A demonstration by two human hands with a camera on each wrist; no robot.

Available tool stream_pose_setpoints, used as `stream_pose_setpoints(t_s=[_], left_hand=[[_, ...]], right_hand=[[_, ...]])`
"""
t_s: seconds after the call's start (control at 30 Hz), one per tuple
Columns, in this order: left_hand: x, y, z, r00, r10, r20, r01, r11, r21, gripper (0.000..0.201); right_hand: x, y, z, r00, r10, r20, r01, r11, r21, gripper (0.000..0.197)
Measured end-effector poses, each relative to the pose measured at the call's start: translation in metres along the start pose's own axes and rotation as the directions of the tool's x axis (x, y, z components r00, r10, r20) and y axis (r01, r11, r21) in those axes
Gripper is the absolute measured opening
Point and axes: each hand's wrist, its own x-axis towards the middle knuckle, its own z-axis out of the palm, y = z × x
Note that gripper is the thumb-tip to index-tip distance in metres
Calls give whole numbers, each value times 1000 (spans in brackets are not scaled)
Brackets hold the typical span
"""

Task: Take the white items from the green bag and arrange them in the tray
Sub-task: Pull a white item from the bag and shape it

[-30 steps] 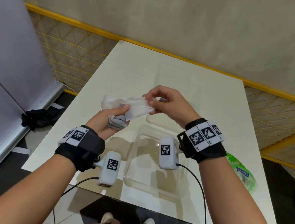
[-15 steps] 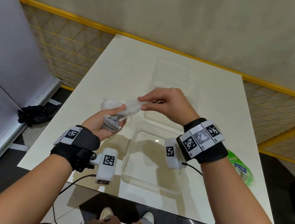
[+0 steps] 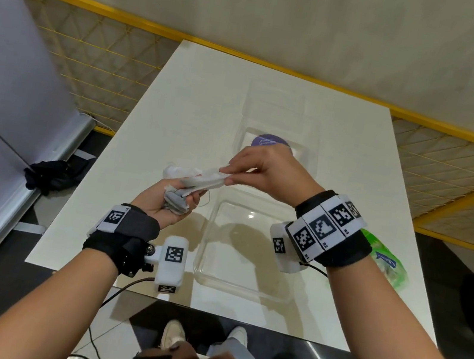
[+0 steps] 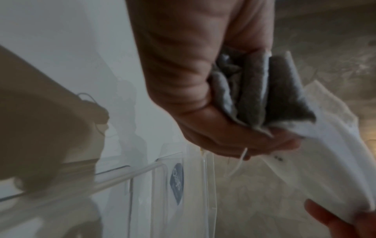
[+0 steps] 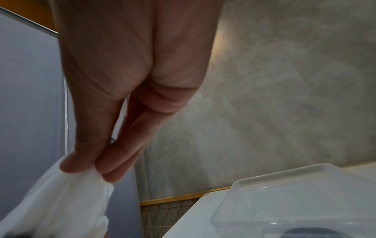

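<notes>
My left hand (image 3: 174, 197) grips a bunch of white face masks (image 3: 195, 177) above the table, left of the clear tray (image 3: 242, 287). In the left wrist view the masks (image 4: 270, 98) show grey folded sides and a white sheet running to the lower right. My right hand (image 3: 230, 175) pinches the far end of one white mask between thumb and fingers; the right wrist view shows the fingertips (image 5: 85, 165) closed on the white sheet (image 5: 67, 201). The tray holds nothing. The green bag (image 3: 385, 260) lies at the right table edge, mostly hidden behind my right wrist.
A second clear container (image 3: 276, 145) with a purple round label stands behind the tray, seen also in the right wrist view as a clear lid (image 5: 305, 193). The white table (image 3: 198, 104) has a yellow-framed mesh barrier behind and to the right. A black cloth (image 3: 45, 175) lies on the floor left.
My right hand has slid left along the mask toward my left hand, and the mask between them now looks shorter and more bunched. The purple-labelled container has come into sight behind my right hand.
</notes>
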Motion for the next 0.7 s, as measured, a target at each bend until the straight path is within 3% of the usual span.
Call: stream_pose_setpoints(t_s=[0.07,0.1,0.2,0.3,0.37,0.5,0.7], left_hand=[[3,-1,-5,994,-5,-109,7,1000,16,23],[4,-1,-7,992,-14,-124,17,999,27,21],[9,-4,-18,985,5,-172,14,994,112,40],[7,-9,-22,957,70,-280,-20,984,180,13],[8,-15,-26,947,87,-309,-21,978,210,18],[12,-26,-26,932,116,-343,8,941,339,27],[19,-45,-25,918,179,-353,42,843,537,22]], right_hand=[[-1,1,-3,997,70,28,-71,997,23,21],[-2,1,-5,992,117,45,-118,993,26,20],[-3,3,-12,962,258,96,-258,966,-5,17],[-3,14,-10,874,439,209,-425,898,-112,15],[-1,25,1,797,538,274,-493,842,-219,16],[7,41,33,733,613,295,-491,777,-394,18],[24,57,61,730,624,280,-490,763,-421,25]])
